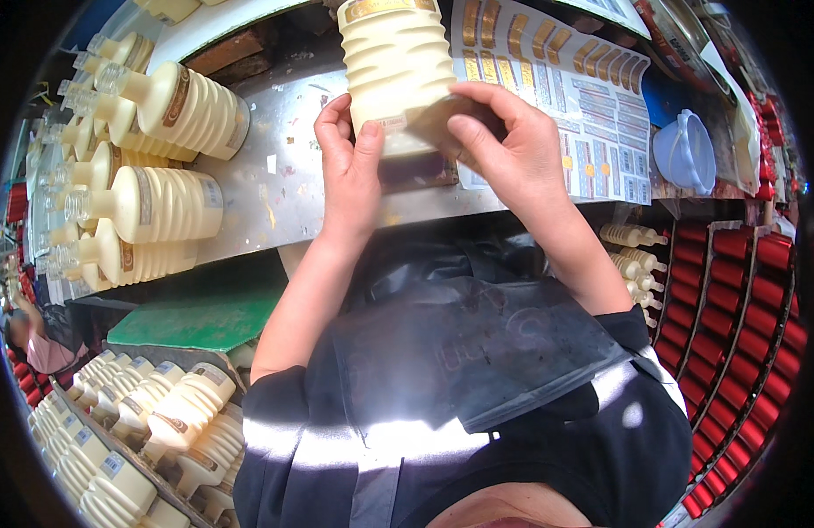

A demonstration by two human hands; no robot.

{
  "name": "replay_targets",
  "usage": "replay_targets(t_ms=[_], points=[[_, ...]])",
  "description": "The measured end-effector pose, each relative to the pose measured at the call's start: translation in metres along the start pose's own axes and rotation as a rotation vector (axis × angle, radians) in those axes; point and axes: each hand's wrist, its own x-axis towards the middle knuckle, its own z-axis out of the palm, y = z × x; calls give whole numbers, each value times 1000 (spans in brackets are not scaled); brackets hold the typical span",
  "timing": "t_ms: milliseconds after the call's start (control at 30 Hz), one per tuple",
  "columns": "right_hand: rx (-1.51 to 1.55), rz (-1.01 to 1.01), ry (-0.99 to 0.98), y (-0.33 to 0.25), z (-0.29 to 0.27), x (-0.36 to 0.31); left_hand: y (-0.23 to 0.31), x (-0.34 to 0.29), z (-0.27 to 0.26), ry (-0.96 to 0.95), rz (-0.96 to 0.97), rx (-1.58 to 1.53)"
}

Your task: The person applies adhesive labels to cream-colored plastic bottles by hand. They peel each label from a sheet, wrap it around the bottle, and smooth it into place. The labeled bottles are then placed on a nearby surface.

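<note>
A cream ribbed plastic bottle [394,62] lies on the metal worktable [288,189], its base toward me. My left hand [349,163] pinches the lower edge of the bottle's base with thumb and fingers. My right hand [504,141] presses a brown label [442,119] against the bottle's lower side. A sheet of gold and white stickers [565,97] lies on the table just right of the bottle.
Several filled cream bottles [173,110] lie stacked at the table's left. More bottles fill a crate [151,431] at lower left. Rows of red caps [741,334] sit at the right, a pale blue cup [684,150] above them. A green board [204,321] lies below the table.
</note>
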Motion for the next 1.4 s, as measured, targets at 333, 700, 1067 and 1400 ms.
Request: replay_targets(t_ms=[333, 700, 1067, 1400], points=[[-396, -698, -34, -24, 15, -22, 0, 0, -2, 6, -40, -90], [138, 109, 241, 40, 29, -23, -2, -2, 0, 4, 7, -29], [-56, -110, 199, 11, 4, -16, 8, -3, -8, 43, 173, 414], [-434, -865, 34, -30, 12, -13, 6, 1, -5, 138, 550, 872]])
